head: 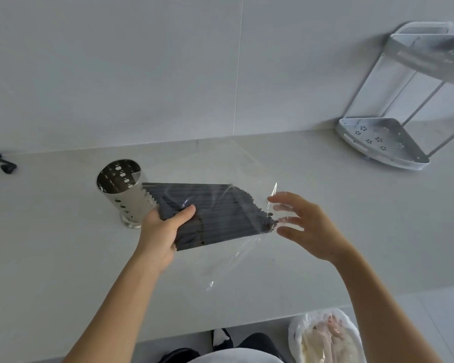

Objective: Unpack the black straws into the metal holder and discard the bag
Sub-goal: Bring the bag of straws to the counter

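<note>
A flat row of black straws (215, 213) lies inside a clear plastic bag (236, 252), held above the counter. My left hand (160, 231) grips the left end of the pack, thumb on top. At the bag's right end my right hand (302, 226) has its fingers spread, the fingertips touching the loose clear plastic past the straw tips. The perforated metal holder (121, 189) stands upright on the counter just behind the pack's left end, with nothing visible inside it.
A white two-tier corner rack (383, 142) stands at the back right against the wall. A small black object (3, 163) lies at the far left. Below the counter's front edge, on the floor, sits a white plastic bag (325, 339) with waste.
</note>
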